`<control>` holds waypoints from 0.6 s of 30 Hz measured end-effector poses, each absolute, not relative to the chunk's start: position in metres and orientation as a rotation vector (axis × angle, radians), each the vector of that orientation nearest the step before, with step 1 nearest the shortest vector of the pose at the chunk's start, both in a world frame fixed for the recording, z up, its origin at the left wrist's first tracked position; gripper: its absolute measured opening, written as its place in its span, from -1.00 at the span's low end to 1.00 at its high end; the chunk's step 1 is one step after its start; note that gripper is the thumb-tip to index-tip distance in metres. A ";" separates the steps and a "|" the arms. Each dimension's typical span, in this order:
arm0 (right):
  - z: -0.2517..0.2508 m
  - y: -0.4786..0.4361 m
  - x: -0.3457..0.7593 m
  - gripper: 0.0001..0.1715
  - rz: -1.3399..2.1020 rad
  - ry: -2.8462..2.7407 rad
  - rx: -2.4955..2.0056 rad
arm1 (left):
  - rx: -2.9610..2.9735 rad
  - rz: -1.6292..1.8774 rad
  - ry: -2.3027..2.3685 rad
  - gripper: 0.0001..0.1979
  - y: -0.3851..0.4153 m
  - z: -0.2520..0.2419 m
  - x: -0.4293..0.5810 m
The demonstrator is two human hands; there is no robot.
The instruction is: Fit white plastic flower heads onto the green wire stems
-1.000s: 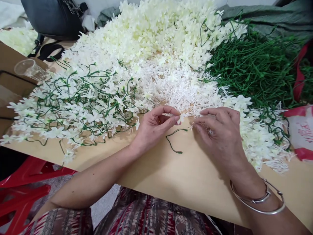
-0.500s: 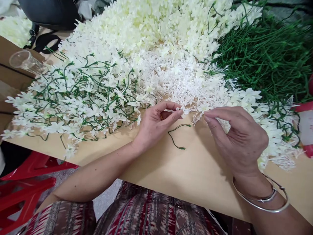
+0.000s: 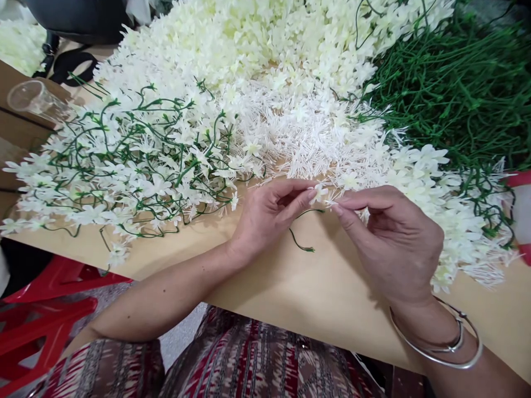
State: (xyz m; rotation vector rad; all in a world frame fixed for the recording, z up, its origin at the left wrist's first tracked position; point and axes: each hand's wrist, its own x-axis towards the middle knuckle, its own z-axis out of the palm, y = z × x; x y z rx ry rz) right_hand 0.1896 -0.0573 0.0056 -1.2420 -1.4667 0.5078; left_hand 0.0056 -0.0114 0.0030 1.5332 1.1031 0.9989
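My left hand is closed in a pinch on a small white artificial flower above the table. Close by on the right, my right hand pinches a thin white stamen piece at its fingertips, almost touching the flower. Below the two hands a single green plastic stem lies on the table. Behind them spreads a heap of loose white stamens. A bangle circles my right wrist.
Flowers tangled with green stems cover the left side. Cream petals are piled at the back, a mass of green stems at the right. A clear plastic cup lies far left; a red stool stands below.
My right hand has moved left, bringing its fingertips up to the flower. My left hand has shifted slightly right with the flower, which is now tilted differently.
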 end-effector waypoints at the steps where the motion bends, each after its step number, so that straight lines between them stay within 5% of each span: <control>1: 0.005 -0.057 0.189 -0.76 0.508 -1.437 -1.259 | 1.548 0.986 1.092 -0.76 -0.012 0.003 0.006; 18: 0.004 -0.058 0.190 -0.83 0.371 -1.543 -1.363 | 1.999 0.919 0.989 -0.83 -0.015 0.006 0.006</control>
